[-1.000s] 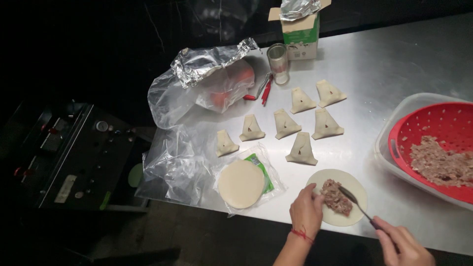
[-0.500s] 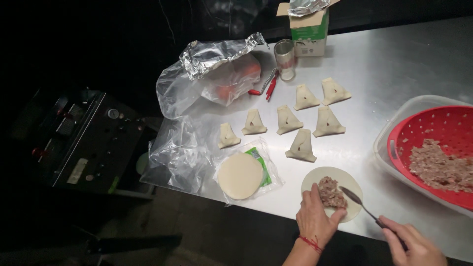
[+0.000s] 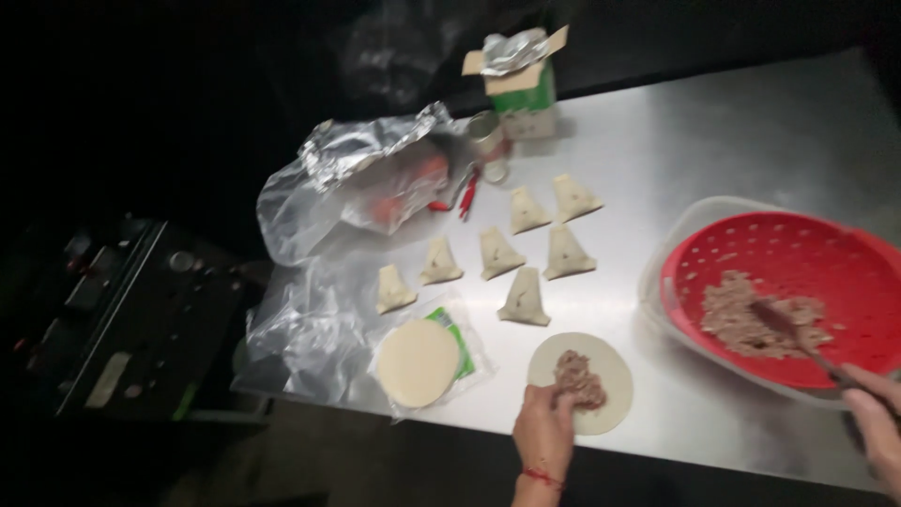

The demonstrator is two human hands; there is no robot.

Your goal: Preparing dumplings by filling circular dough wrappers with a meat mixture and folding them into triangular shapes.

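Observation:
A round dough wrapper (image 3: pixel 601 371) lies on the steel table near the front edge, with a lump of minced filling (image 3: pixel 577 376) on it. My left hand (image 3: pixel 542 432) rests on the wrapper's near left edge, fingers touching the filling. My right hand (image 3: pixel 878 422) grips a spoon (image 3: pixel 793 340) whose bowl is in the minced filling (image 3: pixel 755 319) inside the red colander (image 3: pixel 798 253). Several folded triangular dumplings (image 3: pixel 526 300) lie in rows behind the wrapper.
A stack of round wrappers (image 3: pixel 418 361) sits on its plastic packet at the left. Crumpled clear bags and foil (image 3: pixel 366 155) lie behind it, with a small jar (image 3: pixel 486 141) and an open carton (image 3: pixel 521 84). A dark appliance (image 3: pixel 122 319) stands left of the table.
My right hand carried the spoon from the wrapper to the right into the colander's filling. My left hand stayed on the wrapper. The camera view shifted right.

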